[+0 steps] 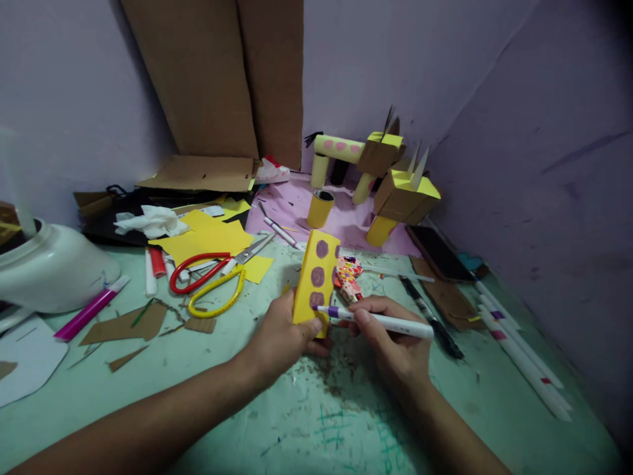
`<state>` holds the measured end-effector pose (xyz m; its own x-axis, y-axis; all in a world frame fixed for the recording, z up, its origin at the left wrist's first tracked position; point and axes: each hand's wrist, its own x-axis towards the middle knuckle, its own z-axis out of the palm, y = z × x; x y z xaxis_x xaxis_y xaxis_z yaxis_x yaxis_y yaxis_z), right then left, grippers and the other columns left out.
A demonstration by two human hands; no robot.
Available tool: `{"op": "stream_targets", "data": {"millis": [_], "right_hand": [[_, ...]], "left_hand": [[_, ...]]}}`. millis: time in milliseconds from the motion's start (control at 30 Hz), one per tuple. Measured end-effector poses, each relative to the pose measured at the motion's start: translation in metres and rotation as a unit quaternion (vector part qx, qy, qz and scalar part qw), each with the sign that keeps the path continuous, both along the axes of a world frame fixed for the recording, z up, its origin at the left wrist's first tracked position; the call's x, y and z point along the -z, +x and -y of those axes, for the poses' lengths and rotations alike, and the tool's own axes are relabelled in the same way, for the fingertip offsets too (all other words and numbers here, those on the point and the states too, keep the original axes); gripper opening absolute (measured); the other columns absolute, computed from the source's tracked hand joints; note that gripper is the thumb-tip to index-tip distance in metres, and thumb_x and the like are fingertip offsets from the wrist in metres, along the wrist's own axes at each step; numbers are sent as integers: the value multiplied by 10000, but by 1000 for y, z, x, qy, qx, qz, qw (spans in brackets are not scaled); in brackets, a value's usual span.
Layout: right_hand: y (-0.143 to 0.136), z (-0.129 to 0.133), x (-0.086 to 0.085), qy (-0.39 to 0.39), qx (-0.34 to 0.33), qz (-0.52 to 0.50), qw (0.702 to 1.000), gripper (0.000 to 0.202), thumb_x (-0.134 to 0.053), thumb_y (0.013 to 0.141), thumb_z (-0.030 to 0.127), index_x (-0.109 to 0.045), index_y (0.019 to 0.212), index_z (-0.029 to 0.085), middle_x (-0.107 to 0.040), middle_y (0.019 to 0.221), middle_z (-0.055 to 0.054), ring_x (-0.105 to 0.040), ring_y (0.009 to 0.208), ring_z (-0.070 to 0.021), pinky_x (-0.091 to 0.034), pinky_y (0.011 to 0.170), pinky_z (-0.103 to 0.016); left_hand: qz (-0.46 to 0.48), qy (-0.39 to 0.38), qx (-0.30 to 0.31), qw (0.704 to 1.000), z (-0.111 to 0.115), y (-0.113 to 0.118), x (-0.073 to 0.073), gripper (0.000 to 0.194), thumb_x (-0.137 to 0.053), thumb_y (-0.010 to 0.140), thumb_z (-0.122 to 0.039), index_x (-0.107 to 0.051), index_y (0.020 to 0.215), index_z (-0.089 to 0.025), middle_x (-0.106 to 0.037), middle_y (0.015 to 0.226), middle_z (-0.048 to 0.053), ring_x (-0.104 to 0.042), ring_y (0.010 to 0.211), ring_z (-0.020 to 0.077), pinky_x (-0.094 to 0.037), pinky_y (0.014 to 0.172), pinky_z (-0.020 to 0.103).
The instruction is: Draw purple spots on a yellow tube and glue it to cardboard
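No text is readable; green scribbles [332, 425] mark the tabletop [291, 412].

Scissors [242, 256] left of box [317, 285], phone [440, 252] right, cardboard [212, 79] behind

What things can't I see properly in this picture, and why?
In the head view:
Back of the yellow, purple-spotted box-shaped piece: turned away.
Its lower left corner: covered by the left grip.
Any lettering on the slim white plastic marker: too small and blurred.
Left side of the rounded white pot: cut off by the left edge.
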<state>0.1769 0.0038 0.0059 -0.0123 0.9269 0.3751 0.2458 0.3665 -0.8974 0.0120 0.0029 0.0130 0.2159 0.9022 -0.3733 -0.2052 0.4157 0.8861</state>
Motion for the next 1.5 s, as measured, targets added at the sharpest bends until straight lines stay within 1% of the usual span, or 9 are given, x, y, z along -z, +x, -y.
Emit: {"op": "stream_targets", "data": {"millis": [167,367,533,733,933,1133,1200,1367,1500], "right_hand": [[0,1,1,-11,-2,-8,1000,124,-637,806,244,-704,711,201,-677,582,-4,-609,488,-151,-468,458,-249],[-1,0,0,-10,5,-16,1000,123,-634,810,249,-706,725,198,-678,580,-5,-613,485,-155,-466,448,-252],[0,0,-2,-3,-6,-4,1000,131,-634,809,231,-698,700,200,-659,545,5,-582,459,-138,-441,433,-233],[-4,2,-1,9,4,-31,999,111,-641,800,219,-702,709,208,-677,607,10,-592,500,-133,-443,477,-235],[0,1,-1,29,-13,7,999,114,-635,807,185,-695,714,211,-677,599,24,-585,494,-107,-431,460,-194],[1,1,0,36,-14,12,999,110,-630,814,192,-700,731,212,-670,599,23,-570,482,-104,-420,440,-192],[1,0,-1,37,-21,18,999,116,-628,815,189,-698,726,213,-672,603,24,-579,492,-106,-429,451,-191],[1,0,0,21,-7,-2,1000,118,-621,829,209,-703,746,224,-662,587,27,-596,494,-123,-438,454,-208],[0,0,1,19,-13,-22,1000,114,-626,823,201,-709,748,220,-685,634,11,-625,521,-143,-476,480,-238]], "left_hand": [[-10,-15,-4,1000,-1,2,-2,363,-676,682,-184,-516,1004,-133,-632,799,50,-643,635,184,-564,567,321],[-8,-9,-4,1000,0,2,-4,357,-680,689,-193,-520,1003,-134,-633,793,52,-642,641,185,-560,565,320],[-10,-11,-4,1000,-1,2,-4,361,-672,690,-179,-516,1011,-126,-634,804,58,-642,647,188,-566,573,327],[-17,-17,-3,1000,-1,3,-5,374,-659,674,-157,-514,1016,-116,-630,814,53,-639,658,180,-574,568,316],[-16,-15,-3,1000,-1,3,-4,373,-654,668,-157,-521,1013,-114,-635,819,55,-638,659,179,-571,560,310],[-12,-14,-5,1000,-1,2,-4,358,-655,666,-152,-516,994,-119,-631,805,50,-636,648,179,-571,568,319],[-9,-11,-4,1000,-1,2,-4,360,-658,668,-155,-515,996,-118,-630,811,53,-636,652,180,-568,562,314],[-19,-15,1,1000,-1,2,-5,354,-654,690,-161,-514,1012,-115,-629,815,55,-642,644,183,-571,567,322],[-23,-16,0,1000,-2,3,-6,347,-648,690,-144,-521,1011,-117,-631,815,54,-644,657,188,-574,568,324]]}}
